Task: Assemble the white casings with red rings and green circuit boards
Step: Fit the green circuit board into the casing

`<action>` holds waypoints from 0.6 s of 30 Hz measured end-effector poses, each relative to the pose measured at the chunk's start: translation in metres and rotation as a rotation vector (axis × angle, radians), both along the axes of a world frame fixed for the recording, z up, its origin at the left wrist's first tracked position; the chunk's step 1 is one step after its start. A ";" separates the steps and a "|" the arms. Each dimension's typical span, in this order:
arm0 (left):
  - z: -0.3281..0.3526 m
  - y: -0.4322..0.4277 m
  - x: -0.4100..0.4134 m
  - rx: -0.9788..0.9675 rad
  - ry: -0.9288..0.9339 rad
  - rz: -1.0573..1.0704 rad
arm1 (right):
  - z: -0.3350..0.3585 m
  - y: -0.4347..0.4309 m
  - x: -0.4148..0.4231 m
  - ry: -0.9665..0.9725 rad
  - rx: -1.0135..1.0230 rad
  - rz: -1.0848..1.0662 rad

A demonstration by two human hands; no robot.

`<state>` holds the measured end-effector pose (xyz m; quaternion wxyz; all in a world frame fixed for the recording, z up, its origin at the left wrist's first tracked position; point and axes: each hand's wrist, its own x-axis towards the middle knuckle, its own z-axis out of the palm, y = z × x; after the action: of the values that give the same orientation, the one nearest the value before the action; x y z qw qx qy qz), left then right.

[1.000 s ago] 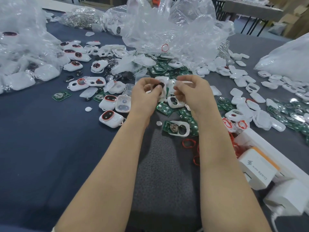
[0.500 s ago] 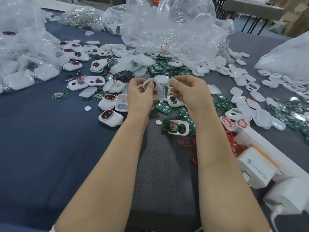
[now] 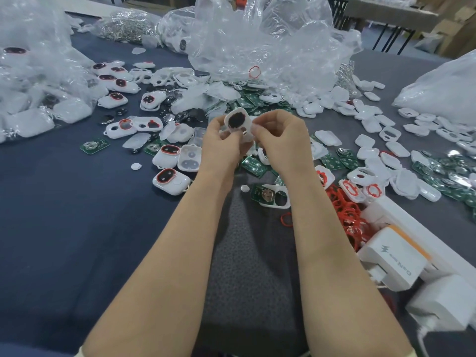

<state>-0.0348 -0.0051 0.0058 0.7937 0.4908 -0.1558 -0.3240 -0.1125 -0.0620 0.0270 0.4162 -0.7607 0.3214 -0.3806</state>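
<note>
the left hand and right hand pinch one white casing between them above the middle of the blue table, fingers curled round its left and right edges, its dark oval window facing up. green circuit boards lie just under the hands, and red rings are heaped near right

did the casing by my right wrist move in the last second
No. The casing sits just right of the white button, as before.
</note>
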 end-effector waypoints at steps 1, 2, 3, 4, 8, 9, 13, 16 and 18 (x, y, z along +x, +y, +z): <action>0.000 0.000 0.000 -0.007 -0.013 -0.002 | 0.000 0.001 0.001 0.012 -0.031 -0.003; 0.000 0.000 -0.001 -0.013 -0.027 -0.002 | -0.001 0.001 0.002 0.022 -0.050 -0.007; -0.001 0.000 -0.001 -0.013 -0.049 0.000 | -0.002 0.000 0.003 0.032 -0.063 -0.014; -0.001 0.000 -0.001 -0.010 -0.077 0.004 | -0.004 0.000 0.003 0.044 -0.078 -0.025; -0.002 0.000 -0.002 -0.053 -0.111 -0.010 | -0.008 -0.002 0.006 0.050 -0.101 -0.074; -0.002 -0.001 -0.002 -0.061 -0.111 -0.012 | -0.009 -0.002 0.007 0.037 -0.095 -0.077; -0.004 -0.001 -0.002 -0.067 -0.134 -0.014 | -0.012 0.001 0.009 -0.033 -0.067 -0.062; -0.005 0.000 -0.002 -0.060 -0.164 -0.005 | -0.012 0.001 0.007 -0.074 0.031 -0.048; -0.005 0.000 -0.001 -0.057 -0.176 -0.005 | -0.011 -0.001 0.006 -0.077 0.130 -0.019</action>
<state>-0.0363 -0.0053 0.0013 0.7897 0.4944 -0.2354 -0.2768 -0.1064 -0.0632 0.0157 0.4730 -0.7138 0.3362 -0.3920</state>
